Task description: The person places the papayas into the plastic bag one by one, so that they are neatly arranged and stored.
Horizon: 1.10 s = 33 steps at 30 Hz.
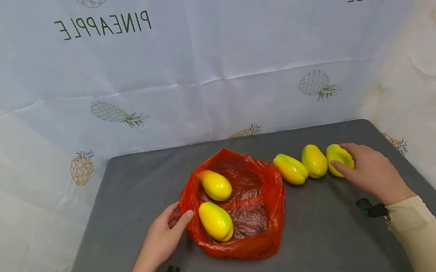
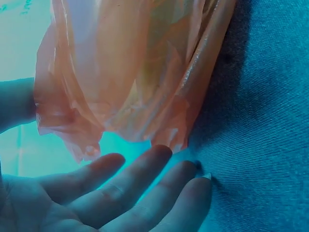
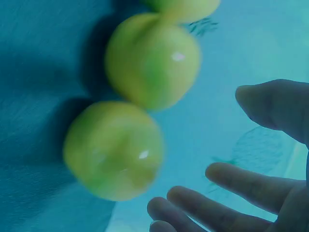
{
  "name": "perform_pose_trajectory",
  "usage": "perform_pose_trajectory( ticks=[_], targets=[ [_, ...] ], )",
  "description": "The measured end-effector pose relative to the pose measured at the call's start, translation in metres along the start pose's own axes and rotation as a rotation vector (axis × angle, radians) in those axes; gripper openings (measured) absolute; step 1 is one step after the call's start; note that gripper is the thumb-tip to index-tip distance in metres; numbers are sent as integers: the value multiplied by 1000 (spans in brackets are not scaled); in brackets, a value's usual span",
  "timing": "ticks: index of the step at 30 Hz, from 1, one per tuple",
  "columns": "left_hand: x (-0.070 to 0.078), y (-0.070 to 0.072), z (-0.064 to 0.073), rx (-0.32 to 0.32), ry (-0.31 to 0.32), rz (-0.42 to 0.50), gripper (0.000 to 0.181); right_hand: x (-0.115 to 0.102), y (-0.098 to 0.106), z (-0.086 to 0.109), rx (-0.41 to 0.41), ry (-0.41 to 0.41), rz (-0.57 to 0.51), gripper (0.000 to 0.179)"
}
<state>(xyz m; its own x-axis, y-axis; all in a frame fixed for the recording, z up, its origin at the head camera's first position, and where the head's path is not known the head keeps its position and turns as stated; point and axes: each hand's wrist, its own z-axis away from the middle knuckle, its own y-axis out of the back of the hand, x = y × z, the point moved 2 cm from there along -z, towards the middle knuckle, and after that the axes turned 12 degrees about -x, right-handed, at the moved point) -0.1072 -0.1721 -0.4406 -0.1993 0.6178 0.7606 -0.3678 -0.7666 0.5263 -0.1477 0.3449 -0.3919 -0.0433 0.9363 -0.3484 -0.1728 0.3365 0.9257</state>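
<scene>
A red plastic bag (image 1: 275, 211) stands with its mouth wide in the middle of the table. Inside on its left lie two smooth yellow-green papaya-shaped fruits, an upper fruit (image 1: 216, 185) and a lower fruit (image 1: 216, 221). My left hand (image 1: 159, 242) is at the bag's left rim, thumb overlapping the edge; in the left wrist view its fingers (image 2: 137, 193) extend loosely beside the plastic. To the right, my right hand (image 1: 376, 172) reaches over the rightmost fruit (image 1: 336, 161), thumb and fingers spread. The right wrist view shows a gap between that fruit (image 3: 113, 150) and the fingers.
Two more such fruits, a tilted fruit (image 1: 290, 169) and an upright fruit (image 1: 314, 161), lie in a row between the bag and the rightmost fruit. The grey table (image 1: 323, 241) ends at a white pineapple-print cloth (image 1: 200, 64) behind it.
</scene>
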Motion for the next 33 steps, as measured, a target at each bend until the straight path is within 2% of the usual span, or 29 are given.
perform_pose_trajectory(
  ticks=[6,12,21,33],
  targets=[
    [-2,-2,2,5,-3,14,75,19,-6,-16,-39,-65,4,83],
    [-4,-2,5,8,3,19,75,27,-11,-30,-94,-101,9,92],
    [-3,-6,0,1,-13,30,74,36,-14,-33,-151,-118,-7,96],
    [-4,-5,2,5,-42,34,74,40,-15,-36,-172,-123,-15,95]
  ],
)
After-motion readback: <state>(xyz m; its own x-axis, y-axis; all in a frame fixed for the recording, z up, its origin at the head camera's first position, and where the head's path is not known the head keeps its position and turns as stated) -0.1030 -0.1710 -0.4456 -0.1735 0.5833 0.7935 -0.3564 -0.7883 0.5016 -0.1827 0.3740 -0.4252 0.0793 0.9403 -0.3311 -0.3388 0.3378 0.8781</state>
